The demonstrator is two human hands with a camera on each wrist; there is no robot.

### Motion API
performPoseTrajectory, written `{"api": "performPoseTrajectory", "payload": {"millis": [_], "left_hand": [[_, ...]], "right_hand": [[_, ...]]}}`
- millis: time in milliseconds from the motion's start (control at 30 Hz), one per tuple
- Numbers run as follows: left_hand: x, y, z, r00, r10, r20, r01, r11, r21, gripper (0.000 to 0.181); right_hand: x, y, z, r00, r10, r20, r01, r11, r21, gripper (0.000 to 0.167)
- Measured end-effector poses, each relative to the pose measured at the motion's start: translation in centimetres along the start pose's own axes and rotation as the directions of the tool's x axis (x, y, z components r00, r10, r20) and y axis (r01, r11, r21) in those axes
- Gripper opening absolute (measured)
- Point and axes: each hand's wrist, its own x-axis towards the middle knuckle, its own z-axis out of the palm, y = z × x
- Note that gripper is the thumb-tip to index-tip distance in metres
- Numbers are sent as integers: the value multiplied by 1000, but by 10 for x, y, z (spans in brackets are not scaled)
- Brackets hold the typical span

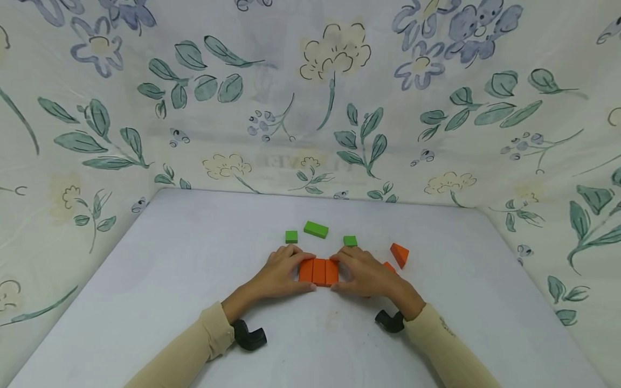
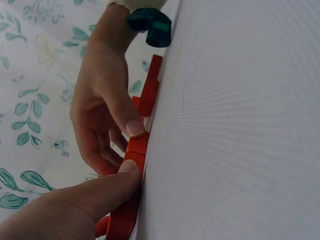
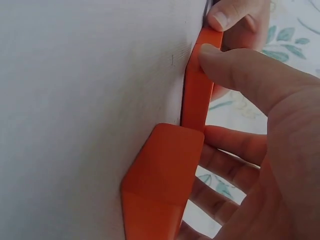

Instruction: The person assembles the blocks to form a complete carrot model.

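Observation:
Several orange blocks (image 1: 318,272) lie flat on the table, three of them side by side in a row between the hands. At the row's left end, my left hand (image 1: 280,274) pinches a block, thumb at the near edge and fingertips at the far edge. My right hand (image 1: 365,272) holds the right end the same way. In the left wrist view, the left thumb presses on an orange block (image 2: 122,220). The right wrist view shows the right thumb on a block (image 3: 197,97), while a larger orange block (image 3: 162,165) stands beside that hand.
Beyond the hands lie a small green block (image 1: 291,237), a longer green block (image 1: 316,229) and another green block (image 1: 350,240). An orange triangular block (image 1: 400,255) lies to the right, with another orange piece (image 1: 389,267) partly behind the right hand. Black wrist mounts (image 1: 250,336) sit at both cuffs.

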Motion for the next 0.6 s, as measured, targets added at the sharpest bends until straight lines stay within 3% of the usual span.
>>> {"api": "performPoseTrajectory", "payload": {"millis": [600], "left_hand": [[0, -2, 0, 1000, 12, -4, -12, 1000, -3, 68]], "right_hand": [[0, -2, -1, 999, 28, 35, -29, 999, 38, 60]]}}
